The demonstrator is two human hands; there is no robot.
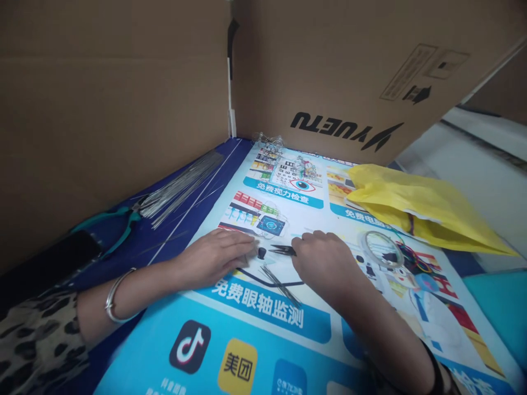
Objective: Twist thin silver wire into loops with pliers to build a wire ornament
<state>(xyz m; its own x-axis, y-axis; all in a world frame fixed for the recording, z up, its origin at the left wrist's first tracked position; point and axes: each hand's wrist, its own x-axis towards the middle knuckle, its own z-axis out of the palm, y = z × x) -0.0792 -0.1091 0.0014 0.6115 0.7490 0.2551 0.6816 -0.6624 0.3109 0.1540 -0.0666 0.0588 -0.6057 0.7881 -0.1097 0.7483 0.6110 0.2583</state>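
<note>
My right hand (323, 263) is wrapped round a pair of needle-nose pliers (283, 250); the dark jaws point left and the handles are hidden in the fist. Facing their tips, my left hand (218, 255) has its fingers drawn together low over the printed sheet (247, 356). What it pinches, if anything, is too small to make out. Between and just below the hands lies a small bunch of short metal wires (280, 285). Thin, pale wire loops (269, 211) rest on the print beyond my left hand.
Long straight wires (185, 186) lie at the left beside teal-handled pliers (127, 230) and a black object (53, 269). A tape roll (382, 248), coloured cords (414, 260) and a yellow bag (428, 203) are at the right. Cardboard walls (123, 82) stand behind.
</note>
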